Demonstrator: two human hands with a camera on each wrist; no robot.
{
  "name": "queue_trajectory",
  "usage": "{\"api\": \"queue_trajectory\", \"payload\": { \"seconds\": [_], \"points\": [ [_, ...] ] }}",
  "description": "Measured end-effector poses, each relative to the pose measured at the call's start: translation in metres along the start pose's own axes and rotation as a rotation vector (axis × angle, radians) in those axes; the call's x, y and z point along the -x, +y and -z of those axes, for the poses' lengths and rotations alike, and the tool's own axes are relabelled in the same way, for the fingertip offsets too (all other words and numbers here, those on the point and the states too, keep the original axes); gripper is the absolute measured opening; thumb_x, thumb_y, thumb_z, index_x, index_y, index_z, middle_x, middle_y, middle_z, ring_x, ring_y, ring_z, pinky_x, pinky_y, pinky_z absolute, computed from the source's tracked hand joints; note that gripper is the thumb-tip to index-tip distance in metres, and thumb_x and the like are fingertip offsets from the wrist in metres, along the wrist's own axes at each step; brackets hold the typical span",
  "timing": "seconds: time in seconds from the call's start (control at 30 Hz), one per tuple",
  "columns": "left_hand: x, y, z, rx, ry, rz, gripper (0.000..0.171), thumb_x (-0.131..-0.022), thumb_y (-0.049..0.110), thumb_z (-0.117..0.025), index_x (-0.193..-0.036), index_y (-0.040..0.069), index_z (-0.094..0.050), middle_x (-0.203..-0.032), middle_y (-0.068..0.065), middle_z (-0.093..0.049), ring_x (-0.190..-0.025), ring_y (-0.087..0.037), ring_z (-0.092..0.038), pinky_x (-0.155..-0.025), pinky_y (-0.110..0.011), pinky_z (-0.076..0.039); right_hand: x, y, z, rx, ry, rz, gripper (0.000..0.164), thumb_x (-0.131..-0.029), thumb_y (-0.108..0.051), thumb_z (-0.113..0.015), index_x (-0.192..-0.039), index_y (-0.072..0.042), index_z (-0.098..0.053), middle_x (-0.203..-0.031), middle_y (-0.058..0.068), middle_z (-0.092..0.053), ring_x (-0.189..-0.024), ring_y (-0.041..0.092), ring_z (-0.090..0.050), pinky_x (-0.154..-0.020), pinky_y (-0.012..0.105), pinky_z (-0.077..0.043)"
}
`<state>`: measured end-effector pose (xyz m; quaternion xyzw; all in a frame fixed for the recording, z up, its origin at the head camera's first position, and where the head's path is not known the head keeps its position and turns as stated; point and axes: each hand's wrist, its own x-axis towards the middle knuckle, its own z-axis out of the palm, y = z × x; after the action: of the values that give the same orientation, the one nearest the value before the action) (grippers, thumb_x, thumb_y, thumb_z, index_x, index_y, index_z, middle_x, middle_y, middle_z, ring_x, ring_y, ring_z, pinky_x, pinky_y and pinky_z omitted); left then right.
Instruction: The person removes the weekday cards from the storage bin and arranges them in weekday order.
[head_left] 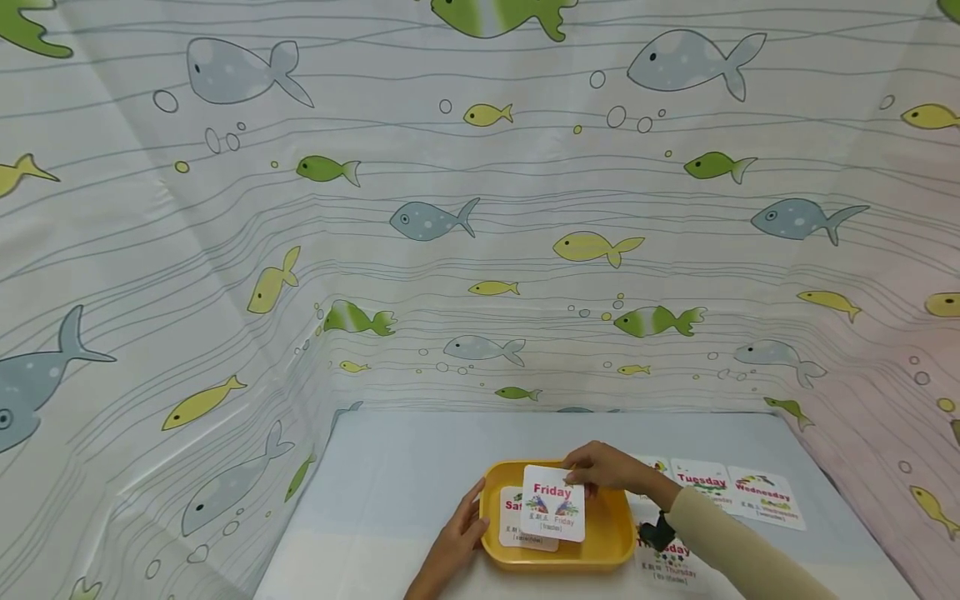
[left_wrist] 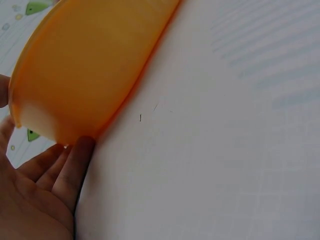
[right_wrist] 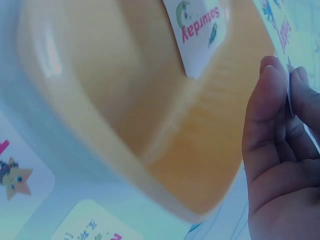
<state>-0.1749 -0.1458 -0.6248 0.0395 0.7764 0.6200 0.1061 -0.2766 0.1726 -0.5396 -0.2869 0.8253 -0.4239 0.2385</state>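
Observation:
My right hand (head_left: 600,468) pinches the white Friday card (head_left: 553,503) by its edge, over the yellow tray (head_left: 622,533). In the right wrist view, thumb and fingers meet on that card (right_wrist: 276,30), seen nearly edge-on. Below it a Saturday card (head_left: 513,537) lies in the tray, partly covered by the Friday card in the head view. At the tray's left side my left hand (head_left: 457,533) holds the rim. The left wrist view has its fingers (left_wrist: 75,165) against the outer wall of the tray (left_wrist: 95,65).
Right of the tray lie more day cards: Tuesday (head_left: 701,479), Wednesday (head_left: 765,497) and Thursday (head_left: 667,575), the last partly behind the right forearm. Another card is mostly hidden behind the right wrist. A fish-patterned sheet (head_left: 540,317) encloses the white table (head_left: 397,467) at the back and sides.

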Motion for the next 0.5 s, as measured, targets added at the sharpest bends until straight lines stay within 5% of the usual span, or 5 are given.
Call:
{"api": "queue_trajectory", "payload": {
  "seconds": [0.5],
  "points": [
    [-0.001, 0.0, 0.0, 0.019, -0.006, 0.013, 0.059, -0.103, 0.028, -0.053, -0.156, 0.038, -0.031, -0.15, -0.026, -0.046, -0.124, -0.034, -0.06, -0.081, -0.03, -0.061, 0.026, 0.002, 0.022, -0.063, 0.001, -0.01, 0.023, -0.099, -0.021, -0.062, -0.118, -0.012, -0.072, -0.096, 0.003, -0.075, -0.064, 0.013, -0.064, -0.058, 0.027, -0.059]
  ]
}}
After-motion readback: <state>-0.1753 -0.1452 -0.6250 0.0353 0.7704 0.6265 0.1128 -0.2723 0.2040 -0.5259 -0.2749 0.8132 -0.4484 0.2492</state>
